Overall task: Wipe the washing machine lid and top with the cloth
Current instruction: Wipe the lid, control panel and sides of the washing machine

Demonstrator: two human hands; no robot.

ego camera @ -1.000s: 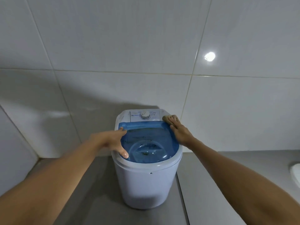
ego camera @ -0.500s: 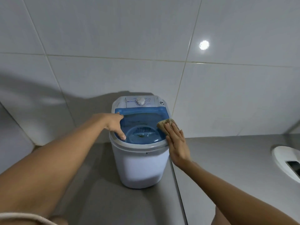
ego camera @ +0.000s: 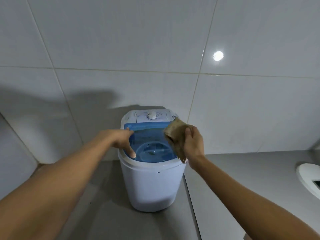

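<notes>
The background is filled by a wall of large glossy white tiles (ego camera: 155,40), on which a round light reflection is seen. Below it, a grey floor (ego camera: 242,179) is laid, and at the right edge part of a white rounded fixture (ego camera: 306,177) is cut off by the frame.

A small white plastic washing machine with a rounded tub body (ego camera: 152,184) is stood on the floor against the wall. Its top is closed by a translucent blue plastic lid (ego camera: 150,144), behind which a white control panel with a round dial (ego camera: 151,115) is set.

The left hand (ego camera: 123,141) is spread over the lid's left edge, with the fingers opened and the thumb laid down toward the front rim; the machine appears to be steadied by it. The right hand (ego camera: 192,146) is raised above the lid's right side, clear of the surface, and a crumpled brown cloth (ego camera: 174,137) is pinched between thumb and fingers.

The cloth is judged to be soft, light and limp, so it would best be bunched in the palm and pressed flat under the fingers for wiping. The lid is judged thin, smooth and slightly flexible, possibly slippery if wet; moderate pressure is advised. The machine looks light enough to shift, so bracing at the rim seems sensible.
</notes>
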